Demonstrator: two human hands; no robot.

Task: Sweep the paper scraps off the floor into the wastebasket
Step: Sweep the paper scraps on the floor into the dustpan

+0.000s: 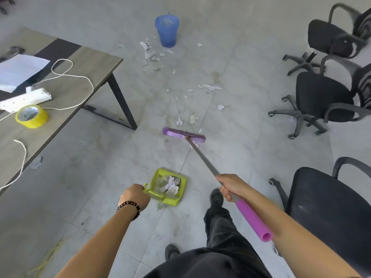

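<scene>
The left hand (135, 195) is closed around the dustpan (168, 186) handle, keeping its load of scraps level, while the right hand (230, 186) is wrapped round the broom (183, 134) pole — head down just behind the paper scraps (192, 118), wastebasket (167, 30) well beyond.

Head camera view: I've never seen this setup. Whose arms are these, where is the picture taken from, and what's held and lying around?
There is no machine: a person wears one camera on the head, looking down at their own arms. The left hand grips the green dustpan, already holding paper. The right hand grips the purple broom, its head down on the floor. Loose paper scraps lie between the broom and the blue wastebasket. A desk stands left, office chairs right.
</scene>
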